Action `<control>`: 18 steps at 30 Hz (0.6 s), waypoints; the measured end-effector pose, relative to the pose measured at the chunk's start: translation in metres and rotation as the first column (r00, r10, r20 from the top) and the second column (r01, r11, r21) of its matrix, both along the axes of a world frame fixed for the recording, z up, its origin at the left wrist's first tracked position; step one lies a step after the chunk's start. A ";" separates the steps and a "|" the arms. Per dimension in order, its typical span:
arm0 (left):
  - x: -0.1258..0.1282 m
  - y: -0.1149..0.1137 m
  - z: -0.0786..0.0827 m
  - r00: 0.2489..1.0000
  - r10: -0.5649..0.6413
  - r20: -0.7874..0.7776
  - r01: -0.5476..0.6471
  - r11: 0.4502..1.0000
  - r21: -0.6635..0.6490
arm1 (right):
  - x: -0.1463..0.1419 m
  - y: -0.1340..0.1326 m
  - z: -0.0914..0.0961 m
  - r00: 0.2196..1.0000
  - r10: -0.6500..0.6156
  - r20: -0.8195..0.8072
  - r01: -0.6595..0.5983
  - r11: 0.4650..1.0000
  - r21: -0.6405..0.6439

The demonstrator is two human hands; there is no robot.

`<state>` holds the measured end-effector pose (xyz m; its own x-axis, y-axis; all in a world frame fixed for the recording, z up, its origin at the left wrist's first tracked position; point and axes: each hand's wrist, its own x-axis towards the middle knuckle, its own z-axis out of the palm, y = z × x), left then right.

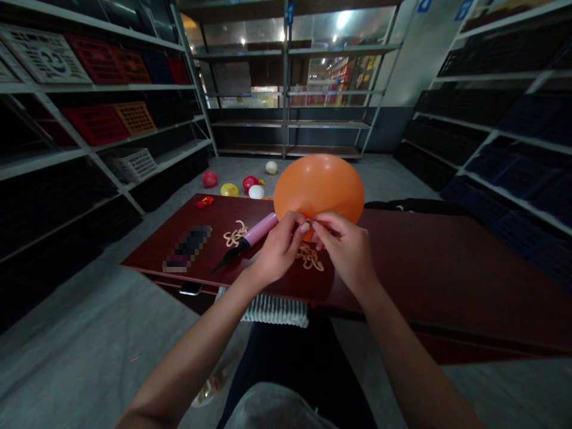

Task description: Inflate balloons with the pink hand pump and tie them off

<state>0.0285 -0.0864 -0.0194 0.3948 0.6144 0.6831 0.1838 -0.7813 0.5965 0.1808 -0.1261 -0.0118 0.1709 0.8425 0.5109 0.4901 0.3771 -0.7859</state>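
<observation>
An inflated orange balloon [319,185] stands above the dark red table [429,256], its neck end toward me. My left hand [281,241] pinches at the neck from the left, thumb against the fingers. From the right, my right hand [342,241] pinches at the same spot, and the fingertips of both hands meet. The neck itself is mostly hidden by the fingers. Left of my left hand lies a pink balloon pump [261,229] with a black nozzle. Loose tan uninflated balloons [309,257] lie beneath my hands, with another tangle [235,234] beside the pump.
A blurred-out dark object [187,247] and small red uninflated balloons [205,202] lie on the table's left. Several small inflated balloons, including a yellow one [229,189], rest on the floor beyond. Shelves with crates [134,116] line the sides. A striped cloth [274,310] hangs at the front edge.
</observation>
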 end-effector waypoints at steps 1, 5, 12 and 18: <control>0.000 0.000 0.000 1.000 -0.003 0.002 0.003 1.000 -0.002 | 0.001 0.000 0.001 0.998 -0.027 0.056 0.026 0.999 0.018; -0.001 0.001 -0.001 1.000 -0.017 0.005 0.017 1.000 -0.014 | 0.003 0.000 0.005 0.948 -0.088 0.305 0.073 0.996 0.059; -0.001 0.001 -0.005 0.998 -0.031 0.052 0.035 0.996 -0.082 | 0.006 0.004 0.002 0.899 -0.127 0.419 0.068 0.986 0.153; 0.003 0.001 -0.003 0.999 -0.039 0.029 0.041 0.995 -0.090 | -0.001 0.008 -0.009 0.928 -0.262 0.265 0.222 0.960 0.174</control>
<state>0.0312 -0.0859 -0.0227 0.4027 0.6583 0.6360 0.1363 -0.7302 0.6695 0.1797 -0.1180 -0.0212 0.1925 0.7112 0.6761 0.7737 0.3138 -0.5504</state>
